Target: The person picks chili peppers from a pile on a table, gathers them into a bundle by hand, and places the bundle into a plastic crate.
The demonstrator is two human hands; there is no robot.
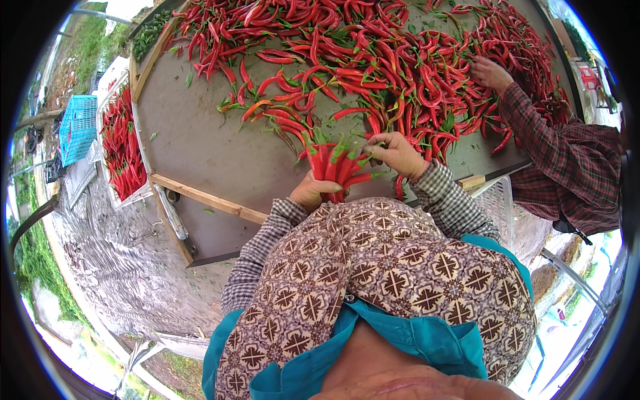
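Observation:
My left hand (316, 191) is closed round a bunch of red chili peppers (334, 167), their green stems pointing away from me. At the right side of the bunch, my right hand (397, 156) has its thumb and fingers bent together near the stem ends; whether it pinches a stem is not clear. Both hands are over the near edge of a grey sorting table (200, 130). Beyond them lies a large loose heap of red chili peppers (415, 75), with a few scattered ones closer to the bunch.
A co-worker's hand (492, 75) reaches into the peppers at the right. Left of the table stands a white crate (147, 167) of red peppers, with a blue plastic crate (79, 127) beyond. Green peppers (150, 36) lie behind a wooden strip (210, 197) frame.

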